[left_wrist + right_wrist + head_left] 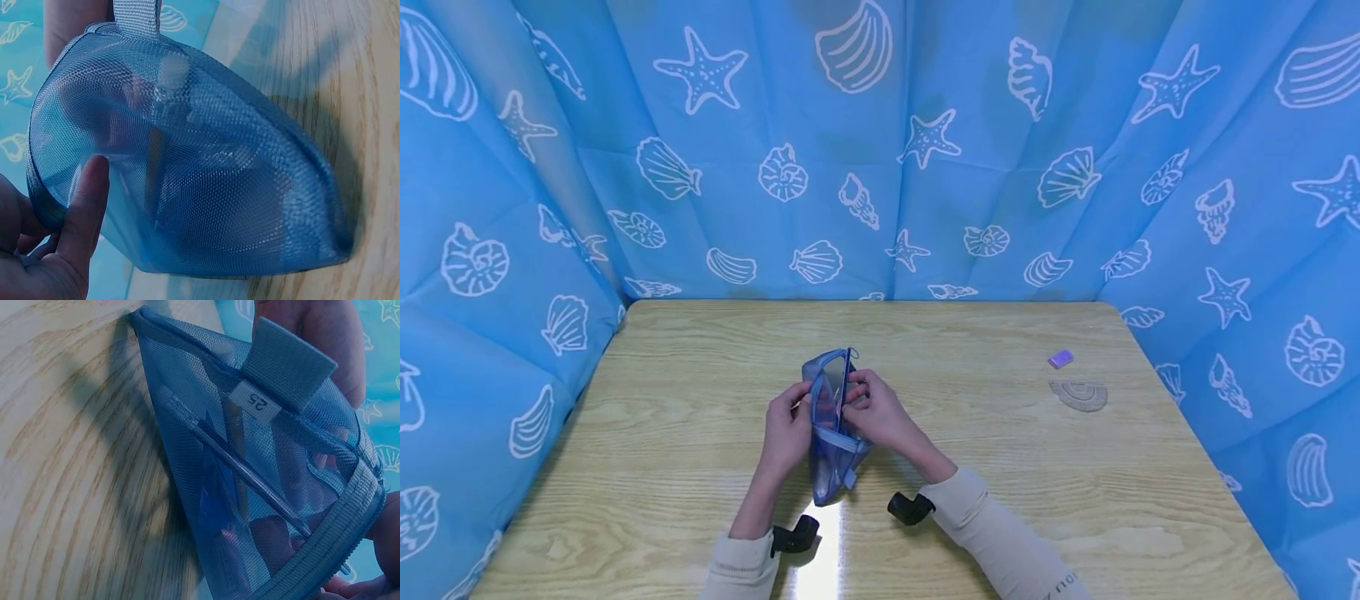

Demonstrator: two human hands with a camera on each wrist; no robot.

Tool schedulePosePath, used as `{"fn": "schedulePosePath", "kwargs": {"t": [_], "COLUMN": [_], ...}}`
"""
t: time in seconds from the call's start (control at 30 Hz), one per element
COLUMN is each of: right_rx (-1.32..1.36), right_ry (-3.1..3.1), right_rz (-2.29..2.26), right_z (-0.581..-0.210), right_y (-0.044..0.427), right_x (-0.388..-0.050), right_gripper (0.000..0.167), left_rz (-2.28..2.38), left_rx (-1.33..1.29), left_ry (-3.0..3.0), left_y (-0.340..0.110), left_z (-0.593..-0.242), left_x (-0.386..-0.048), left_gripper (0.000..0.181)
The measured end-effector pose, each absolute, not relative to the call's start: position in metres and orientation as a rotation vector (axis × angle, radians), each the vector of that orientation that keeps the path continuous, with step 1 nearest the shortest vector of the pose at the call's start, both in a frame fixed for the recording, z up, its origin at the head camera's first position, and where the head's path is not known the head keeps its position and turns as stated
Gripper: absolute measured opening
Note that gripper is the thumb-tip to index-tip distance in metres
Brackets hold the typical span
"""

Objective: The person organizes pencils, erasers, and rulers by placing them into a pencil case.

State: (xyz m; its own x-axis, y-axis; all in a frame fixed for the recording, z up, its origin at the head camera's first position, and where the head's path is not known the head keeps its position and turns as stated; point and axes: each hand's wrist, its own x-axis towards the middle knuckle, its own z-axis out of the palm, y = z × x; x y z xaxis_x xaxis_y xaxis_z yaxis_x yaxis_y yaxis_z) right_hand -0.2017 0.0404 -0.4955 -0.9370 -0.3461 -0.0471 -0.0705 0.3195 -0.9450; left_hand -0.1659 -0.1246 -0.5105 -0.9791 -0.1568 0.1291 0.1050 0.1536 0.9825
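A blue mesh zip pouch [835, 467] is held above the table with its mouth spread apart. My left hand [788, 427] grips one edge of the mouth, its index finger lying along the mesh pouch [219, 181] in the left wrist view. At the opposite edge, my right hand [880, 412] holds the pouch, with some fingers at or inside the mouth. A dark straight strip stands along that edge; what it is, I cannot tell. Through the mesh in the right wrist view show a pen [244, 469] and a blue pointed item [215, 494].
On the right of the wooden table [685, 367] lie a small purple block [1061, 358] and a half-round protractor [1079, 396]. A blue curtain [925, 208] with white shells and starfish surrounds the table's back and sides.
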Motion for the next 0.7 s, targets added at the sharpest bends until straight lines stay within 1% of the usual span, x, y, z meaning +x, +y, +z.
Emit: {"fn": "schedulePosePath", "kwargs": {"t": [0.13,0.47,0.7], "right_rx": [-0.348,-0.263,-0.248], "right_ry": [2.308,2.233,2.194], "right_rz": [-1.698,-1.796,-1.854], "right_z": [-0.4961,-0.4962,-0.4961], "right_y": [0.0385,0.0314,0.0317], "right_x": [-0.2028,-0.2066,-0.2092], "right_gripper": [0.044,0.029,0.028], "left_rz": [-1.911,-1.919,-1.915], "left_rx": [0.047,0.053,0.042], "left_ry": [-2.234,-2.23,-2.218], "left_y": [-0.1247,-0.1245,-0.1256], "left_z": [-0.5119,-0.5124,-0.5094], "left_x": [-0.1666,-0.1656,-0.1652], "left_gripper": [0.028,0.028,0.027]}}
